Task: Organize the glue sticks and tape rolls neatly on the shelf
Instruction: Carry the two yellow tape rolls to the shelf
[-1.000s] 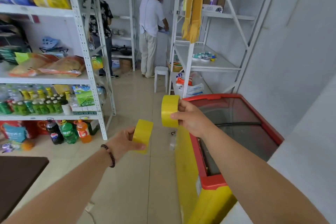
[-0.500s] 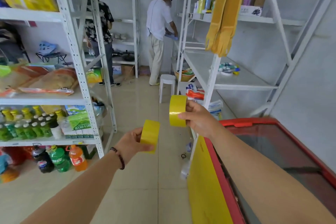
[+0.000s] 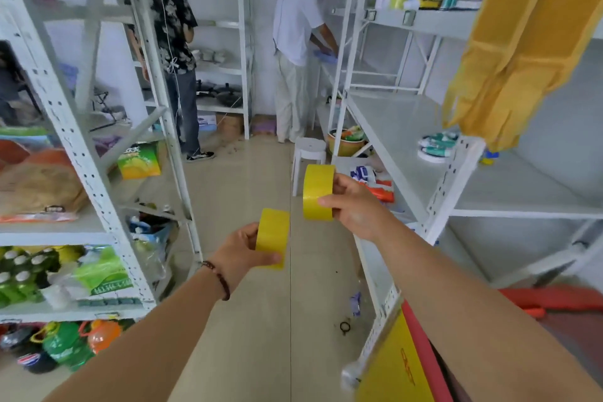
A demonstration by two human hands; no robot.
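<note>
Shop aisle between white racks, two people at the far end.
Left hand (image 3: 243, 250) gripping one yellow tape roll (image 3: 272, 237), right hand (image 3: 354, 206) pinching another (image 3: 318, 191), both held mid-aisle beside the shelf (image 3: 408, 127); yellow cloth (image 3: 522, 42) hanging across its front.

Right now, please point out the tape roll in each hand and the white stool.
Left tape roll (image 3: 272, 238): head view, on its yellow outer band.
Right tape roll (image 3: 318, 191): head view, on its yellow outer band.
White stool (image 3: 310, 144): head view, on its round seat.

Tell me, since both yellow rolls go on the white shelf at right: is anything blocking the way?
Partly. The shelf's upright post and the hanging yellow cloth stand at its near corner, before the right hand's roll. The shelf board left of them is bare.
</note>
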